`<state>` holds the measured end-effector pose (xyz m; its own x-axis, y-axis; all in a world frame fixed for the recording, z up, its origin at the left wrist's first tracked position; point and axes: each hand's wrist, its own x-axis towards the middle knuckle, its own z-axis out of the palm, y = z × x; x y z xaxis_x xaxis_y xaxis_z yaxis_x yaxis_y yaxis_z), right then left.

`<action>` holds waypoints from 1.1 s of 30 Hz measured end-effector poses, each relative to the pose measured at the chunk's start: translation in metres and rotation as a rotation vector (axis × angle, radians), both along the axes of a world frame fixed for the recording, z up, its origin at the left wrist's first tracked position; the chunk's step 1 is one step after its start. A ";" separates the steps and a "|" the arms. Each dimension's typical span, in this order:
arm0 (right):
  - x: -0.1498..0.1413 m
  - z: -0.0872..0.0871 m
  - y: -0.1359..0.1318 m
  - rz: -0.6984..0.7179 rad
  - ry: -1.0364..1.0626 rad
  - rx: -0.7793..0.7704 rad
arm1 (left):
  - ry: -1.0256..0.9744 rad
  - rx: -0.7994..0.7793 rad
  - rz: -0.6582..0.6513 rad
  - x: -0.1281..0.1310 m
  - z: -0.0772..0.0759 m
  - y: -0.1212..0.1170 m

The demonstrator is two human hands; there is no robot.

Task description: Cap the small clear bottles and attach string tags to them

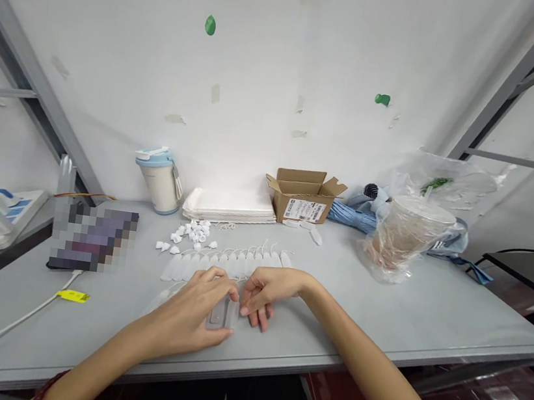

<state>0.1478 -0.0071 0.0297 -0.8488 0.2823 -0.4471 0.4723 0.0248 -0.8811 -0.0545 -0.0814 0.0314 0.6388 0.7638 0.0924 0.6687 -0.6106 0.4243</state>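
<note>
My left hand (pixel 193 312) curves around a small transparent plastic case (pixel 218 314), thumb at its near side and fingertips at its far side. Close to the case's right edge is my right hand (pixel 267 292), its thumb and forefinger pressed together; anything between them is too small or hidden to make out. Just beyond both hands lies a row of translucent white tags (pixel 219 261) with thin strings, the nearest ones partly covered by my left hand. Behind that row, small white caps (pixel 196 231) are scattered in a loose pile.
At the back stand a cream tumbler (pixel 161 179), a white flat stack (pixel 231 207) and an open cardboard box (pixel 302 198). A plastic-bagged drink cup (pixel 410 232) and blue cloth (pixel 353 215) are at right. Left lies a pixelated device (pixel 99 240) with a white cable (pixel 20 315).
</note>
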 end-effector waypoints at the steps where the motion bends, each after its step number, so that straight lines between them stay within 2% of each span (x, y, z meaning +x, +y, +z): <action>1: 0.000 0.000 0.000 -0.010 0.002 0.000 | 0.015 0.005 0.004 0.000 0.000 0.001; 8: -0.001 0.000 0.000 -0.027 0.018 0.018 | 0.088 0.049 -0.013 0.003 0.003 0.005; 14: -0.001 -0.001 0.000 -0.006 0.023 0.028 | 0.069 0.068 -0.067 0.002 0.001 0.005; 19: 0.008 0.003 0.007 -0.130 0.124 0.081 | 0.008 0.107 -0.059 -0.003 0.006 0.017; 21: 0.016 0.004 0.018 -0.263 0.208 0.214 | -0.020 0.156 -0.005 -0.007 0.011 0.031; 22: 0.022 0.003 0.026 -0.364 0.231 0.331 | -0.027 0.185 0.031 -0.010 0.013 0.041; 24: 0.036 -0.002 0.043 -0.656 0.181 0.698 | -0.018 0.241 0.110 -0.016 0.016 0.066; 25: 0.044 -0.005 0.052 -0.797 0.055 0.934 | -0.009 0.269 0.151 -0.018 0.016 0.080; 26: 0.052 -0.008 0.061 -0.853 -0.098 1.155 | 0.018 0.287 0.177 -0.021 0.016 0.095; 28: 0.068 -0.016 0.075 -0.903 -0.205 1.252 | 0.105 0.307 0.220 -0.023 0.011 0.124; 30: 0.079 -0.022 0.083 -0.849 -0.406 1.353 | 0.167 0.297 0.249 -0.022 0.004 0.147; 33: 0.086 -0.030 0.088 -0.789 -0.522 1.379 | 0.180 0.283 0.254 -0.014 -0.007 0.167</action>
